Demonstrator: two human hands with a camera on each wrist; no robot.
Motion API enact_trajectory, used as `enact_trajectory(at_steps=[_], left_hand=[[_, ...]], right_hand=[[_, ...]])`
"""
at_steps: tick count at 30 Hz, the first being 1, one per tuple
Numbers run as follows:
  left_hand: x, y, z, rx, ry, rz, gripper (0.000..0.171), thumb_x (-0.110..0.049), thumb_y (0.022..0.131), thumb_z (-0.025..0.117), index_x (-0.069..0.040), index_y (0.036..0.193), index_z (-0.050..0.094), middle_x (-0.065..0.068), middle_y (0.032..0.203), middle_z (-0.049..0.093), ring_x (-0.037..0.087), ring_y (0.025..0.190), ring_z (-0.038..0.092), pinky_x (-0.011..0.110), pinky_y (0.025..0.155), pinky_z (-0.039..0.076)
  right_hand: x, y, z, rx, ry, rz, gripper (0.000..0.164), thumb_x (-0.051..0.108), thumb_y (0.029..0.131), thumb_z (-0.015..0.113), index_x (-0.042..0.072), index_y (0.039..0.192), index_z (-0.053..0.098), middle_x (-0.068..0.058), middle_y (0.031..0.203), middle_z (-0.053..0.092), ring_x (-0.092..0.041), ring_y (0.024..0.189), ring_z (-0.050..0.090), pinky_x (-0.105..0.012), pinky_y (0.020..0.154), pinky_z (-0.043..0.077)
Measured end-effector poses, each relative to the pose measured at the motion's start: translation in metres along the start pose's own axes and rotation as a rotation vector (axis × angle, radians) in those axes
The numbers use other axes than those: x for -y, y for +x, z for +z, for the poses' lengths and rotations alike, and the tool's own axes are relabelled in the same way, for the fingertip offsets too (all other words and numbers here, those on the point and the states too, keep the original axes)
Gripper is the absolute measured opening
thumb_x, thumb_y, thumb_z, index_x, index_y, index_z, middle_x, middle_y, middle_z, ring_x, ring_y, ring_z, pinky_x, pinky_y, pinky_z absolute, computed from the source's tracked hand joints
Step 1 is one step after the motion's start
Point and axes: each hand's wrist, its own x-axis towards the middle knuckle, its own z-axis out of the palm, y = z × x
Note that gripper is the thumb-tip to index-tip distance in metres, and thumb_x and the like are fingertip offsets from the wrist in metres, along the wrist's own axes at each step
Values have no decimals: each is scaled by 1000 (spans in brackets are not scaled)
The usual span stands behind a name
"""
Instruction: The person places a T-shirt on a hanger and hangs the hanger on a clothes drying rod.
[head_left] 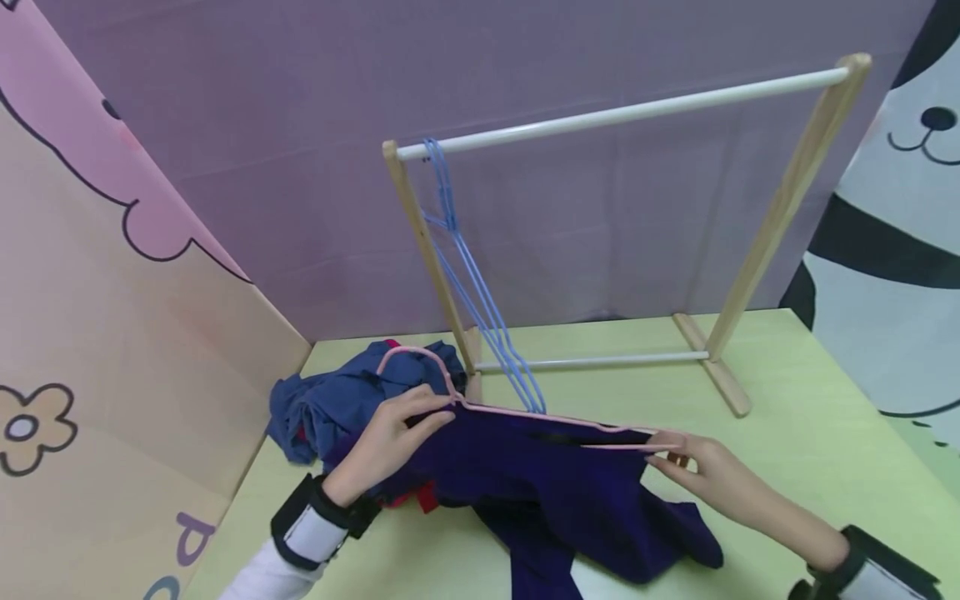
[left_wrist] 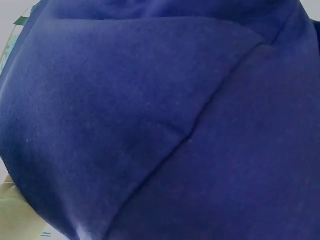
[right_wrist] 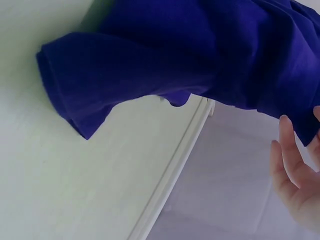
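Note:
A pink hanger (head_left: pixel 525 414) lies along the top edge of a navy garment (head_left: pixel 540 471), its hook pointing up and left. My left hand (head_left: pixel 397 435) pinches the garment's top edge and the hanger just below the hook. At the other end, my right hand (head_left: pixel 701 473) holds the hanger's right tip together with the cloth. The garment droops toward the table, and its folds fill the left wrist view. In the right wrist view, a sleeve-like tube (right_wrist: pixel 80 80) hangs left of the right hand (right_wrist: pixel 300 187), whose fingers are at the cloth's edge.
A wooden rack with a white rail (head_left: pixel 630 112) stands at the back of the pale green table (head_left: pixel 810 417). Several blue hangers (head_left: pixel 487 308) hang at its left end. A pile of blue clothes (head_left: pixel 330 400) with red bits lies left, beside the patterned wall panel (head_left: pixel 135 333).

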Motion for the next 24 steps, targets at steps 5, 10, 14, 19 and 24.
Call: enact_trajectory(at_steps=[5, 10, 14, 19, 24], left_hand=[[20, -8, 7, -2, 13, -68, 17, 1, 79, 62, 1, 96, 66, -2, 75, 49, 5, 65, 42, 19, 56, 35], [32, -16, 10, 7, 6, -174, 19, -7, 82, 60, -1, 100, 66, -3, 75, 47, 4, 63, 40, 20, 54, 34], [23, -20, 12, 7, 26, -197, 16, -1, 81, 60, 3, 95, 66, -2, 73, 47, 3, 61, 38, 19, 54, 35], [23, -27, 19, -6, 37, -134, 15, -3, 81, 61, 0, 94, 67, -5, 72, 47, 3, 61, 39, 18, 54, 36], [27, -30, 30, -3, 31, -91, 14, -10, 82, 62, -6, 94, 68, -8, 70, 43, 2, 60, 37, 17, 52, 33]], right_hand=[[3, -5, -7, -67, -97, -40, 25, -4, 68, 70, 15, 83, 61, 14, 76, 55, 4, 63, 47, -11, 54, 37], [7, -8, -13, -115, -192, -90, 26, 5, 67, 73, 22, 80, 59, 16, 76, 54, 5, 63, 46, -11, 55, 36], [10, -8, -16, -138, -194, -144, 16, 12, 73, 71, 21, 80, 59, 15, 77, 55, 4, 65, 47, -9, 55, 36], [22, 0, -15, -166, -176, -261, 21, 32, 89, 51, 17, 78, 60, 13, 76, 56, 3, 69, 50, -9, 62, 39], [36, 11, -12, -193, -168, -330, 26, 31, 91, 48, 15, 76, 60, 10, 74, 57, 1, 69, 51, -10, 64, 41]])
